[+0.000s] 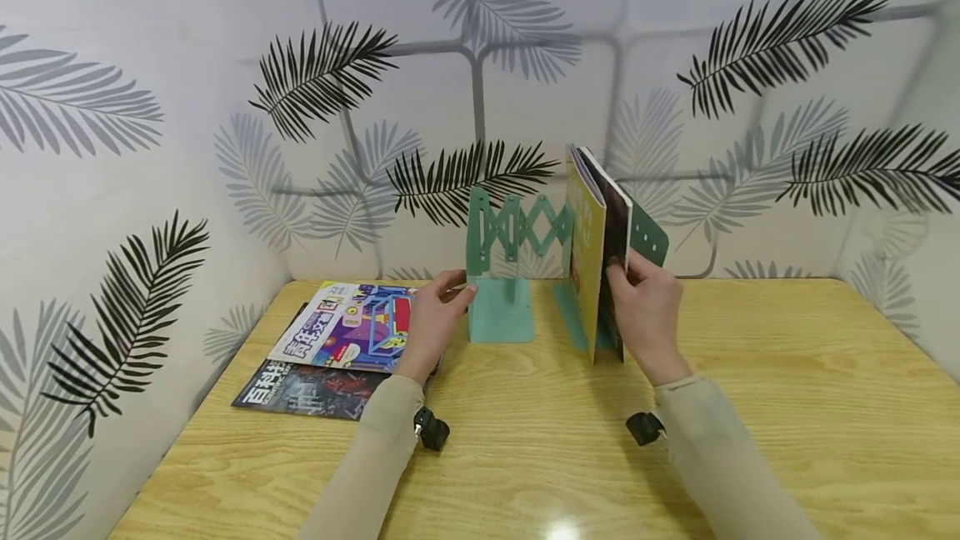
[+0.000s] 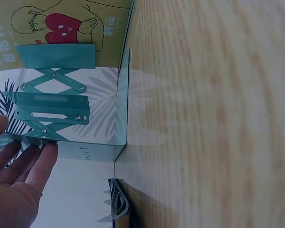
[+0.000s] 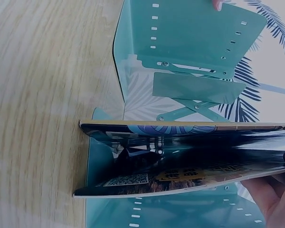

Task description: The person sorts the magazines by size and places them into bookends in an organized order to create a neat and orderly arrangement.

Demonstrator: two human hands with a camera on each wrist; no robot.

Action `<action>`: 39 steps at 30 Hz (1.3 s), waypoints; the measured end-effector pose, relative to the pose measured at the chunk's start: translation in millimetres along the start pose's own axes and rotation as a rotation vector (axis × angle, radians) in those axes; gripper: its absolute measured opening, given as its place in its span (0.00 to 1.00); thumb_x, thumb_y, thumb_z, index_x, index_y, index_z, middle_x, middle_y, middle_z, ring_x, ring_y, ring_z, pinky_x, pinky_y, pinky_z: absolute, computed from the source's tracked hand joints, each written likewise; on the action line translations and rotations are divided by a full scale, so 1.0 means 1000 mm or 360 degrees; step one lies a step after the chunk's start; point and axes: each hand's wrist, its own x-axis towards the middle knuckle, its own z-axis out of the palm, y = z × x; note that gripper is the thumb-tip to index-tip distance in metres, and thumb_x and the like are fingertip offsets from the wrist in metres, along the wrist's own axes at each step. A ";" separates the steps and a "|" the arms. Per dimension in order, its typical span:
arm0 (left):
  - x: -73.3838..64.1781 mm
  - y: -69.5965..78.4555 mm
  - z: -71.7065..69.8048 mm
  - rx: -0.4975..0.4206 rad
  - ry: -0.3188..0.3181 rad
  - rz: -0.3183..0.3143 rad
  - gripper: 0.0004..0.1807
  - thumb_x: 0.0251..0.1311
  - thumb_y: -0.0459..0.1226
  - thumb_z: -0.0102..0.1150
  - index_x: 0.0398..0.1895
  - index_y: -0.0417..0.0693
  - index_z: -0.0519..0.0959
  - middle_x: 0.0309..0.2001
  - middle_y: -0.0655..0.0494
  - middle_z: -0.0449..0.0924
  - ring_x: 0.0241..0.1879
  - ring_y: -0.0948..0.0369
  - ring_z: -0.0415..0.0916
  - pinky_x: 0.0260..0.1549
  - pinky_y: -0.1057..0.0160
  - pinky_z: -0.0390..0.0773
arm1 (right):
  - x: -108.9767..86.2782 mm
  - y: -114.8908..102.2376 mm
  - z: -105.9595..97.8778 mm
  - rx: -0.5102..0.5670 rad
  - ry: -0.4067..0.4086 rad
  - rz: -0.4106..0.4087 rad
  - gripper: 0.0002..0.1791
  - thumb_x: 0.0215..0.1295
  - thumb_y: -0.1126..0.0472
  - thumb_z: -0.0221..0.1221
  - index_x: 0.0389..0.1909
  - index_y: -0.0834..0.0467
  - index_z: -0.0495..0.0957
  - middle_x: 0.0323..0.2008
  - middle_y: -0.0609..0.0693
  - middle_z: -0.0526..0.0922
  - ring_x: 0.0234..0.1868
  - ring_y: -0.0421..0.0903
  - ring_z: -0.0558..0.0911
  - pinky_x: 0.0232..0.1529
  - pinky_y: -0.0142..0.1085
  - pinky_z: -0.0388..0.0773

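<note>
A green expandable bookend (image 1: 501, 307) stands on the table, its lattice stretched between upright end plates. My left hand (image 1: 435, 315) pinches the left end plate, fingers (image 2: 43, 166) on its outer face and thumb at its edge. Upright near the right end plate (image 1: 648, 236) stands a yellow-covered book (image 1: 587, 261), a cartoon figure and red hearts on its cover. Beside it is a dark magazine (image 1: 617, 227); my right hand (image 1: 648, 311) grips its edge, thumb on the side facing the yellow book. A gap runs between the two in the right wrist view (image 3: 180, 152).
On the table's left lie two overlapping magazines, a colourful one (image 1: 352, 327) on top of a dark one (image 1: 307, 390). Behind the wooden table (image 1: 525, 457) rises a wall (image 1: 525, 107) with leaf patterns. Black wrist cameras (image 1: 431, 430) sit at both wrists.
</note>
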 end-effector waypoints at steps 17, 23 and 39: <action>-0.001 0.003 0.004 -0.0003 0.0014 0.0001 0.21 0.67 0.40 0.60 0.61 0.45 0.77 0.58 0.50 0.78 0.54 0.54 0.78 0.48 0.56 0.81 | 0.002 -0.003 -0.001 0.0028 -0.0051 -0.0013 0.11 0.67 0.66 0.56 0.28 0.57 0.84 0.21 0.49 0.83 0.18 0.42 0.75 0.18 0.25 0.68; -0.001 0.003 0.004 -0.0007 0.0020 0.0000 0.20 0.67 0.39 0.59 0.61 0.44 0.77 0.58 0.48 0.78 0.55 0.53 0.78 0.49 0.56 0.81 | -0.001 -0.006 0.001 0.0014 -0.0072 0.0011 0.10 0.68 0.65 0.57 0.35 0.57 0.88 0.24 0.50 0.85 0.20 0.41 0.77 0.19 0.24 0.69; 0.000 0.000 0.004 0.0008 0.0024 0.0019 0.20 0.67 0.40 0.59 0.61 0.45 0.77 0.57 0.49 0.78 0.54 0.54 0.78 0.48 0.57 0.81 | -0.004 -0.006 0.001 -0.0083 -0.0236 -0.0141 0.14 0.68 0.68 0.57 0.51 0.60 0.84 0.39 0.59 0.87 0.39 0.54 0.86 0.34 0.48 0.84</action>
